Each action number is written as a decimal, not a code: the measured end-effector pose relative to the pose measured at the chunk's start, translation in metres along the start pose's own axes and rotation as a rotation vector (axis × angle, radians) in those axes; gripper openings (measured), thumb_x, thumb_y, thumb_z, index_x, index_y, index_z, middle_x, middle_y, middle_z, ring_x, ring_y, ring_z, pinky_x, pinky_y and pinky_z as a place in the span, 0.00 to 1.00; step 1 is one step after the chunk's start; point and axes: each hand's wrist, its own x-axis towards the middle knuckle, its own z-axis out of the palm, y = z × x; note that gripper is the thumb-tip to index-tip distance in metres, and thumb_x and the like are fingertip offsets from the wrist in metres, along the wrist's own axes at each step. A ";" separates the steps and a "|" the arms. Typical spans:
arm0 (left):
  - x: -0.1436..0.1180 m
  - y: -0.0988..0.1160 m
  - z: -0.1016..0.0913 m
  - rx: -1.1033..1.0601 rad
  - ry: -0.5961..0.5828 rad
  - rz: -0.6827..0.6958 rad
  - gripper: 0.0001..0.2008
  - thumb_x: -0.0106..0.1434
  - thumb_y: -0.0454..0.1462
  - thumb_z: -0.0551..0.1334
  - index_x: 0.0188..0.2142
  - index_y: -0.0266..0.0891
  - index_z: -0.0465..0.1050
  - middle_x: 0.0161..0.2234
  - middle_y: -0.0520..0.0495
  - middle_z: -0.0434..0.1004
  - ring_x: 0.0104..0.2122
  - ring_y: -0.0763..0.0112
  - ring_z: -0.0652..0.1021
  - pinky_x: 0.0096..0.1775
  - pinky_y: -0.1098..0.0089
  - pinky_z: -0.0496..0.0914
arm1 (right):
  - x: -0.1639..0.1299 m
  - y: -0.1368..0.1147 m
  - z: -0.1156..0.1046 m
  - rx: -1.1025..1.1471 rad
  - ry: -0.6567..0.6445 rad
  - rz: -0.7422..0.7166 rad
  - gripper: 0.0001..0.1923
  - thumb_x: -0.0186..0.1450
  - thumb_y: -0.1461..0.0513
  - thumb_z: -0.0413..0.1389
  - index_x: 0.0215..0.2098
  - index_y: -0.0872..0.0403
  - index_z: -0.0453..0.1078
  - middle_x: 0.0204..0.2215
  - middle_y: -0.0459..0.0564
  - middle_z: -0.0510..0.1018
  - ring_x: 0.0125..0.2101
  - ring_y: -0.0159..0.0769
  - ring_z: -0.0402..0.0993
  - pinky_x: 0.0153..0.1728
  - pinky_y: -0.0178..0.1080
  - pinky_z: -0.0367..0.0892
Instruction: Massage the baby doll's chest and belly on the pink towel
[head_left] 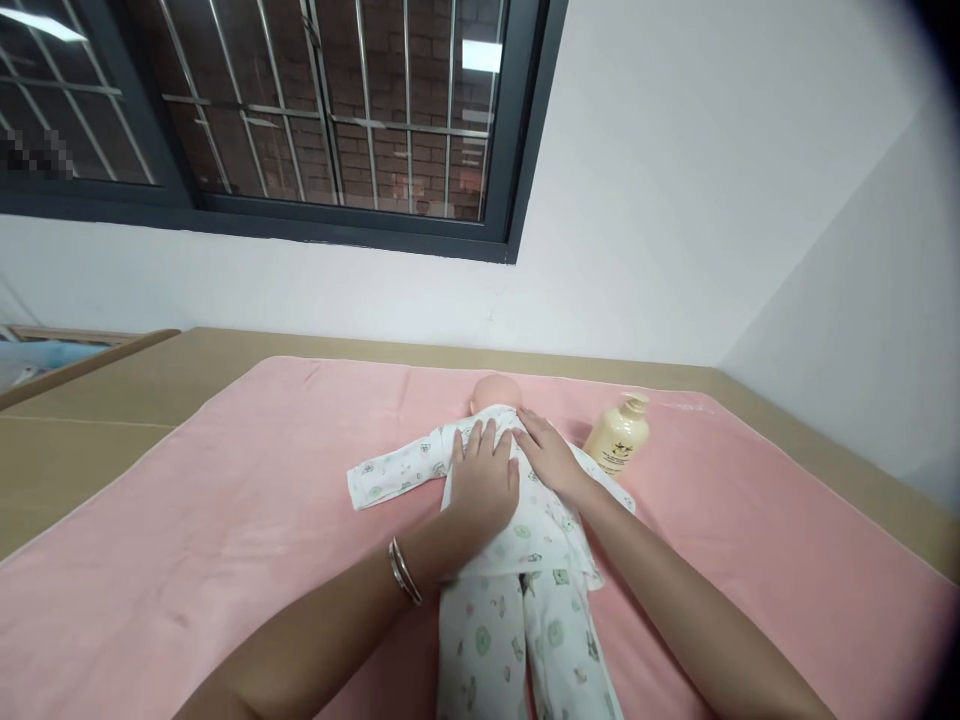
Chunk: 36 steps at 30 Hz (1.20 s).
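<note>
A baby doll [496, 392] lies stretched out on a pink sheet, its bald head away from me and seemingly face down. It wears a white printed top [525, 520] and matching trousers [484, 640]. My left hand [484, 480] rests flat on the upper back of the top, fingers stretched out. Beside it, my right hand [551, 455] lies open near the doll's right shoulder, fingertips close to the neck. Neither hand grips anything. The left sleeve [397, 475] spreads out to the side; my right forearm partly covers the other sleeve.
A pale yellow pump bottle [619, 435] stands on the pink sheet [247, 500], right of the doll. The sheet covers a tan surface [112, 400] against a white wall. Above is a dark-framed barred window [322, 110]. A wooden edge [90, 368] runs along the left.
</note>
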 end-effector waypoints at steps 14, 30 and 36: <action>0.013 -0.012 -0.002 -0.028 -0.037 -0.109 0.23 0.68 0.38 0.45 0.60 0.36 0.60 0.62 0.39 0.61 0.63 0.55 0.59 0.63 0.50 0.49 | -0.026 -0.033 0.006 -0.073 0.011 -0.004 0.25 0.72 0.55 0.37 0.64 0.53 0.57 0.65 0.53 0.56 0.66 0.45 0.46 0.63 0.53 0.45; 0.030 -0.032 -0.008 -0.216 -0.123 -0.110 0.23 0.68 0.43 0.47 0.59 0.39 0.62 0.62 0.44 0.62 0.63 0.60 0.59 0.63 0.50 0.47 | -0.031 -0.040 0.003 -0.149 -0.038 -0.032 0.31 0.71 0.46 0.38 0.65 0.53 0.53 0.66 0.58 0.51 0.66 0.52 0.43 0.61 0.56 0.44; 0.004 -0.005 -0.005 -0.022 -0.068 -0.078 0.24 0.68 0.38 0.45 0.61 0.36 0.59 0.65 0.40 0.56 0.65 0.55 0.55 0.63 0.49 0.47 | -0.013 -0.017 -0.001 -0.069 -0.019 -0.023 0.28 0.72 0.51 0.34 0.64 0.55 0.55 0.65 0.58 0.55 0.66 0.44 0.46 0.63 0.53 0.42</action>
